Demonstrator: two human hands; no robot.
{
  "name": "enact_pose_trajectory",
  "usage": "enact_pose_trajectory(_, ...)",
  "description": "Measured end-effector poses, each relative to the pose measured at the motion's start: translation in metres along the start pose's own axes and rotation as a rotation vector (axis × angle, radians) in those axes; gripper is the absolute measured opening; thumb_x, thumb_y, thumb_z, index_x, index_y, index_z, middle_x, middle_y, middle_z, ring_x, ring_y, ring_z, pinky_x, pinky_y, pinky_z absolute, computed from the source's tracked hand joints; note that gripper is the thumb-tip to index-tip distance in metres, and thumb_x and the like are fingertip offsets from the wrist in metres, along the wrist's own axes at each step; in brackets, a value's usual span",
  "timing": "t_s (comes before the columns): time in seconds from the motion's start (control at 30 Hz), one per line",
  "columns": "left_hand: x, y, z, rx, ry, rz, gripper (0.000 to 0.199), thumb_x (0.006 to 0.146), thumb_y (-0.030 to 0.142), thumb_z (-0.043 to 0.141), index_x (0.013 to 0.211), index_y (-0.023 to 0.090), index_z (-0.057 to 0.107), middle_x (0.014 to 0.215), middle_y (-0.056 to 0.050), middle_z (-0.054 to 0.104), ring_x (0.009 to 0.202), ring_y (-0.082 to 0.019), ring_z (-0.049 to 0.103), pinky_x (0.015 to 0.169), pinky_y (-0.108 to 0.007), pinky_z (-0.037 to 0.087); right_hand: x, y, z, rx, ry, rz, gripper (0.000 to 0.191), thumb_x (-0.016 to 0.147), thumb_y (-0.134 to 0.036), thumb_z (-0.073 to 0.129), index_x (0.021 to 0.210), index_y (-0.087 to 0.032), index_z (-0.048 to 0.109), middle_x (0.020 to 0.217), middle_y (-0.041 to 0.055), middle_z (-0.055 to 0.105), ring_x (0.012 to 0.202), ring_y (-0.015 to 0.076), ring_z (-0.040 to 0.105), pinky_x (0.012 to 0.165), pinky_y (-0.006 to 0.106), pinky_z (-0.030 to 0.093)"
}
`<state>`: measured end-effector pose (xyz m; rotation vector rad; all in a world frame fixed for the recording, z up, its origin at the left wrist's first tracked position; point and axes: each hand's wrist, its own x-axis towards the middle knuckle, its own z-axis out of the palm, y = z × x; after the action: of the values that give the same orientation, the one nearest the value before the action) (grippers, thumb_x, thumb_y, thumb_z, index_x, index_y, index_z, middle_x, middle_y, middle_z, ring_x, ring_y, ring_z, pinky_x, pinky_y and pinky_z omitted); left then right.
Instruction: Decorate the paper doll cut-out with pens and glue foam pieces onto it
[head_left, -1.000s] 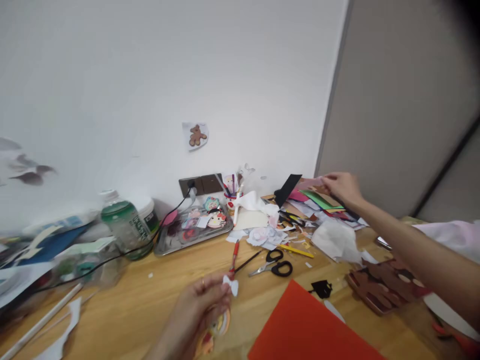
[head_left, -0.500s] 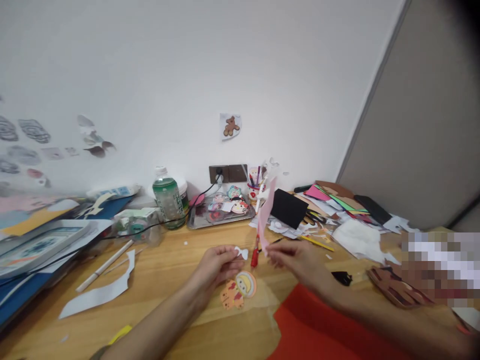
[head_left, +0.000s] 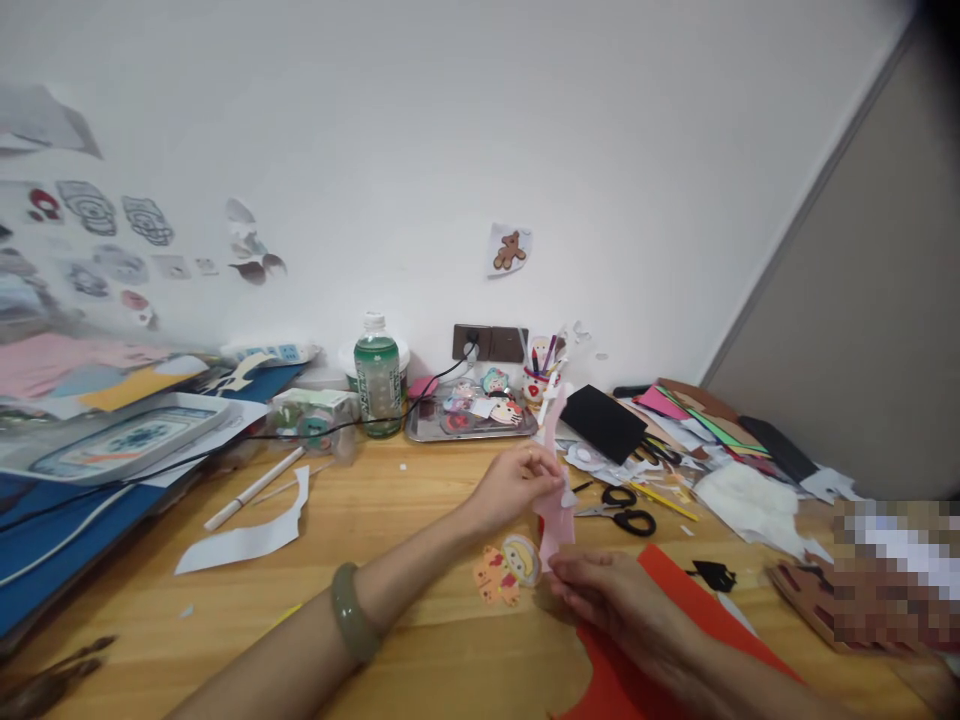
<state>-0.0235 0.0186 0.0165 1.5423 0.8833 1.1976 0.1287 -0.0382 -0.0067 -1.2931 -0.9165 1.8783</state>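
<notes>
A strip of pink paper (head_left: 556, 522) stands upright between my hands. My right hand (head_left: 611, 597) pinches its lower end, above a red sheet (head_left: 694, 610). Higher up, my left hand (head_left: 517, 485) is closed on a small white paper cutout (head_left: 568, 490) and holds it against the pink strip. Just left of the strip, a cartoon figure cutout (head_left: 508, 570) in orange and yellow lies on the wooden table (head_left: 405, 600). Black-handled scissors (head_left: 622, 510) rest on the table behind my right hand.
A metal tray (head_left: 472, 427) with stickers, a green-labelled bottle (head_left: 379, 385) and a pen cup (head_left: 538, 387) stand by the wall. Paper scraps and a black sheet (head_left: 604, 422) are piled at the right. White paper (head_left: 247, 540) and a white tube (head_left: 255, 488) lie at the left.
The view has swung left. My left hand has moved up and right to the pink paper with the white cutout. My right hand has come lower, and the scissors now show.
</notes>
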Motion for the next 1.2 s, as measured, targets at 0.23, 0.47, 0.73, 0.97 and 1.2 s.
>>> enact_pose_trajectory(0.23, 0.001, -0.002, -0.015, 0.338, -0.122, 0.119, 0.007, 0.07, 0.022, 0.058, 0.072, 0.018, 0.063, 0.084, -0.002, 0.062, 0.079, -0.015, 0.053, 0.07, -0.025, 0.038, 0.014, -0.012, 0.012, -0.331, 0.005, 0.072, 0.01, 0.068, -0.012, 0.062, 0.06, -0.007, 0.06, 0.053, 0.0045, 0.061, 0.042, 0.004, 0.054, 0.043, 0.009, 0.043)
enact_pose_trajectory(0.47, 0.003, -0.004, -0.017, 0.493, -0.083, 0.172, 0.008, 0.072, 0.025, 0.058, 0.072, 0.019, 0.063, 0.083, -0.001, 0.063, 0.081, -0.015, 0.054, 0.07, -0.025, 0.039, 0.016, -0.017, 0.016, -0.45, 0.013, 0.107, 0.014, 0.071, -0.01, 0.056, 0.057, -0.008, 0.059, 0.052, 0.0037, 0.061, 0.043, 0.0046, 0.055, 0.042, 0.01, 0.043)
enact_pose_trajectory(0.73, 0.002, -0.001, -0.021, 0.264, 0.013, 0.093, 0.005, 0.067, 0.019, 0.059, 0.067, 0.015, 0.062, 0.076, -0.003, 0.062, 0.072, -0.014, 0.055, 0.065, -0.024, 0.04, 0.012, -0.028, 0.0, -0.479, 0.025, -0.006, 0.008, 0.065, -0.017, 0.06, 0.065, -0.01, 0.063, 0.059, 0.004, 0.064, 0.048, 0.0068, 0.057, 0.048, 0.015, 0.046)
enact_pose_trajectory(0.97, -0.011, 0.022, -0.021, 0.147, 0.07, -0.015, 0.011, 0.067, 0.025, 0.06, 0.067, 0.014, 0.058, 0.065, -0.001, 0.058, 0.059, -0.011, 0.05, 0.059, -0.024, 0.039, -0.005, -0.067, -0.057, -0.723, 0.109, -0.299, 0.019, 0.066, -0.027, 0.057, 0.078, -0.014, 0.065, 0.075, 0.0047, 0.067, 0.068, 0.0152, 0.062, 0.064, 0.024, 0.047)
enact_pose_trajectory(1.2, -0.013, 0.028, 0.006, 0.081, -0.1, -0.124, 0.015, 0.063, 0.028, 0.065, 0.067, 0.015, 0.061, 0.061, 0.001, 0.059, 0.056, -0.01, 0.05, 0.056, -0.022, 0.037, -0.02, -0.061, -0.103, -1.459, -0.204, -0.583, 0.051, 0.059, -0.031, 0.069, 0.107, -0.017, 0.058, 0.106, 0.0091, 0.052, 0.098, 0.0241, 0.046, 0.085, 0.035, 0.036)
